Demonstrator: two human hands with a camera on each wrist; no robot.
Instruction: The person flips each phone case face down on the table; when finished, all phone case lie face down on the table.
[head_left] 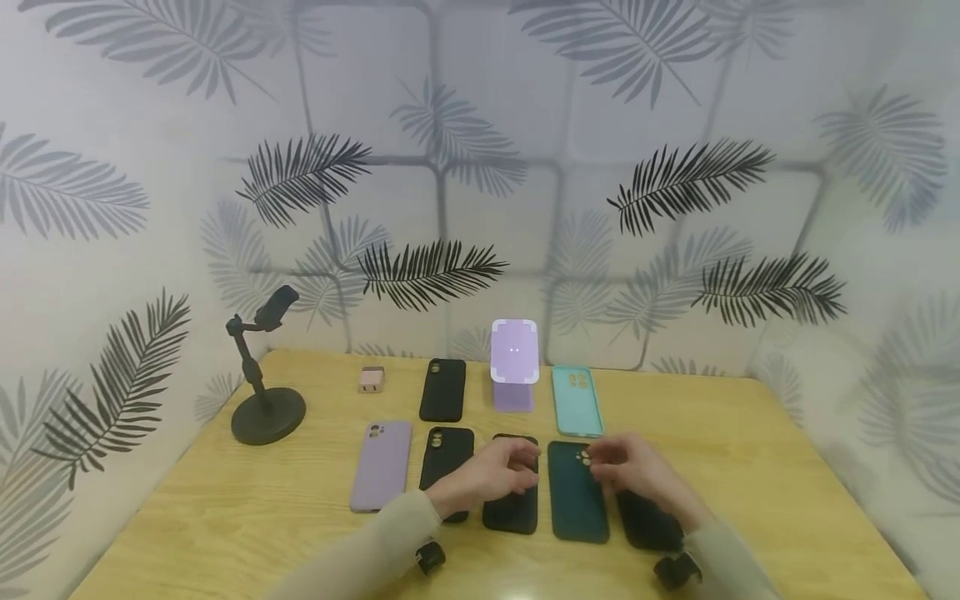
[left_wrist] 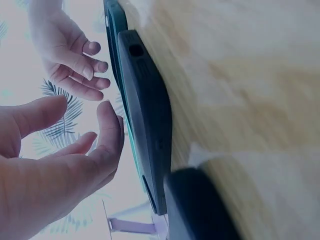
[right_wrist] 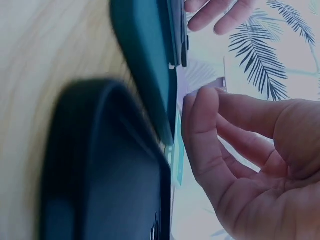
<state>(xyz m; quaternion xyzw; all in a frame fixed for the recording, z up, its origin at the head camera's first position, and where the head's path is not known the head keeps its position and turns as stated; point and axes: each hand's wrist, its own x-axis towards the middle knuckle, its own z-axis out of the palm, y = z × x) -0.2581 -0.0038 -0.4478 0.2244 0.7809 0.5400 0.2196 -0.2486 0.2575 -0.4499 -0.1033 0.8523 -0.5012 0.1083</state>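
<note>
Hovering above the front row of phone cases, the left hand [head_left: 504, 471] hangs over a black case [head_left: 512, 500] and the right hand [head_left: 626, 468] over the dark green case [head_left: 577, 493] beside it. Both hands are relaxed, fingers loosely curled and holding nothing. Each case lies flat on the wooden table [head_left: 750, 450]. A clean lift probably requires gripping one case by its long edges without nudging its neighbours.
</note>
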